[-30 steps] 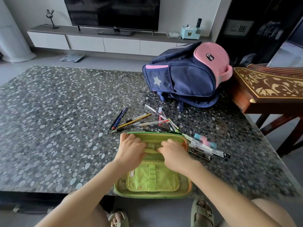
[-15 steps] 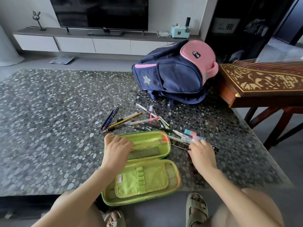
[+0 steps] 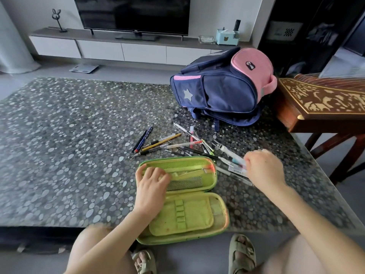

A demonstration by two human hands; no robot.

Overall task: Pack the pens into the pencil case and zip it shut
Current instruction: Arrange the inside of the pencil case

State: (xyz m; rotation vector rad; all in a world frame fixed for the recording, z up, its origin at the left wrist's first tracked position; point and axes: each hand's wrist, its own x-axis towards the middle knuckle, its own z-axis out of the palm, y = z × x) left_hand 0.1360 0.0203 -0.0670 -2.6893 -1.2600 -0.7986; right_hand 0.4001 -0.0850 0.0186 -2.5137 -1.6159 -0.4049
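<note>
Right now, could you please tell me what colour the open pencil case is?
The pencil case is lime green; the head view shows it.

A home living room: a big TV (image 3: 134, 14) on a low white cabinet (image 3: 122, 50), a school backpack (image 3: 221, 89) on the pebble-patterned table (image 3: 69, 145), bathroom scales (image 3: 84, 68) on the floor.

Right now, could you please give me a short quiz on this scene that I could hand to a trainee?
1. True or false: the pencil case is zipped shut.
2. Which hand rests inside the open case?
3. Fill in: most loose pens lie on the table between the case and the ____.

Key: 1 false, it lies open. 2 the left hand. 3 backpack.
</note>
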